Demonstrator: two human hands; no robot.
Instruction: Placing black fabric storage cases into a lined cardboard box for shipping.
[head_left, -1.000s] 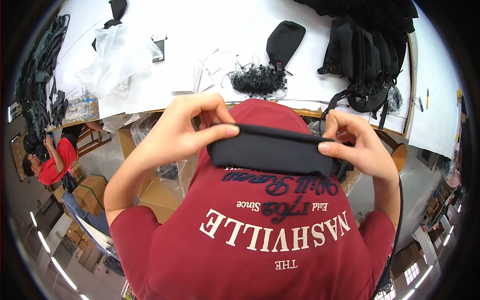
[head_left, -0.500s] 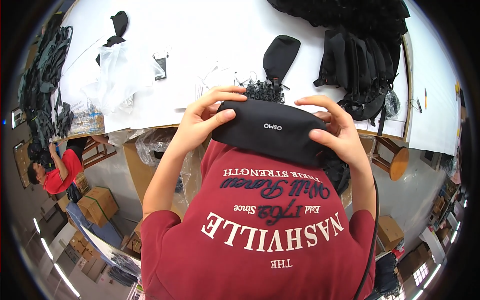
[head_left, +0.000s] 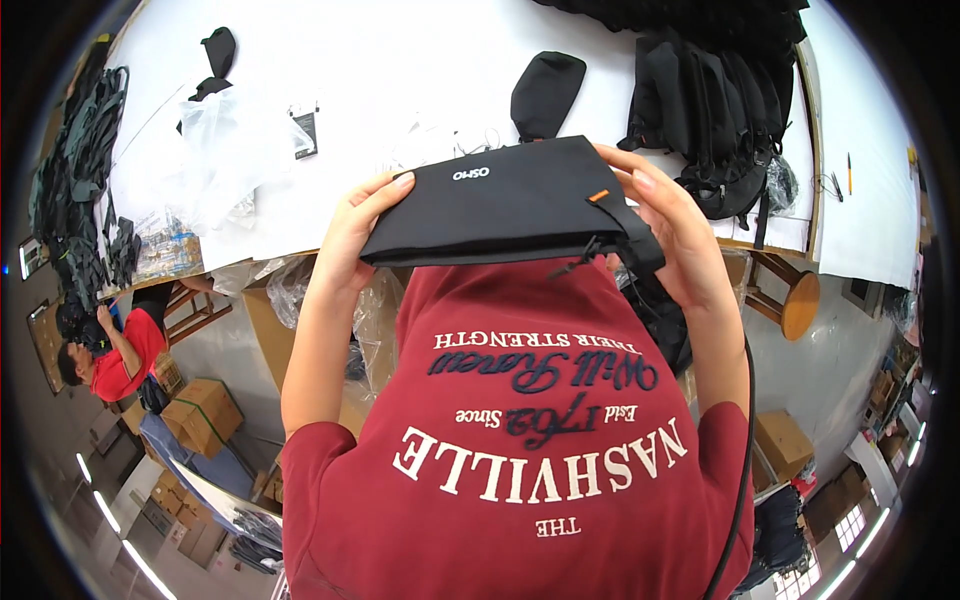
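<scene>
A black fabric pouch [head_left: 490, 210] is held up between my two hands, in front of my chest and above the table's near edge. It has a small pale mark on its face, an orange tab and a dangling cord near its right end. My left hand [head_left: 355, 225] grips the left end, thumb on the face and the other fingers hidden behind. My right hand [head_left: 675, 215] holds the right end, fingers curled around the back edge beside a black strap. Just beyond the held pouch, another black pouch [head_left: 548, 95] lies on the white table.
Stacked black bags [head_left: 705, 115] lie at the table's right. Clear plastic bags [head_left: 215, 145] and small black pouches [head_left: 219, 52] are at the left, near a black tag [head_left: 305, 133]. Dark straps [head_left: 85, 150] hang at the far left. A wooden stool [head_left: 799, 305] stands right; a person in red [head_left: 130, 350] works left.
The pouch has been turned and raised slightly, so its orange tab, strap and cord now show at the right end. Both hands have shifted their grip along with it.
</scene>
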